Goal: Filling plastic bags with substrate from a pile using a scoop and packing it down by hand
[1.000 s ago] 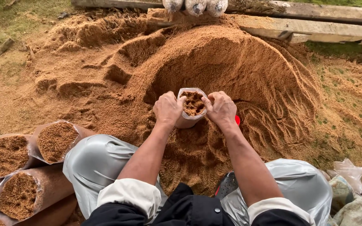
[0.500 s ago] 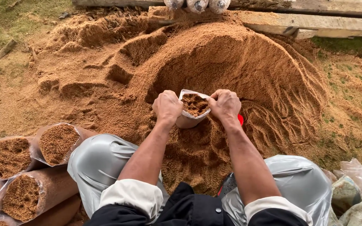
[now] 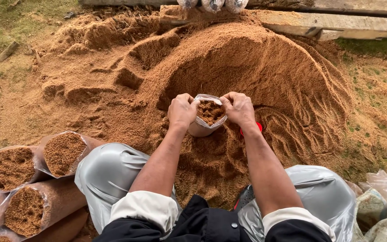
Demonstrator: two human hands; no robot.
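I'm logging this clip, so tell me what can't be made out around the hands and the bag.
Head view, the only one:
- Bag: the lower part is hidden by the left hand, the right hand and the sawdust pile.
- Red object: mostly behind the right hand; kind unclear.
- Three pale rounded things: cut off by the top edge.
- Filled bags: partly cut off by the left edge.

Orange-brown sawdust pile (image 3: 256, 67) fills mid-frame, clear plastic bag (image 3: 209, 115) holds the same brown stuff, red scoop (image 3: 257, 127) peeks out, grey shiny trousers (image 3: 108, 172), white cuffs (image 3: 146, 207) at the bottom.
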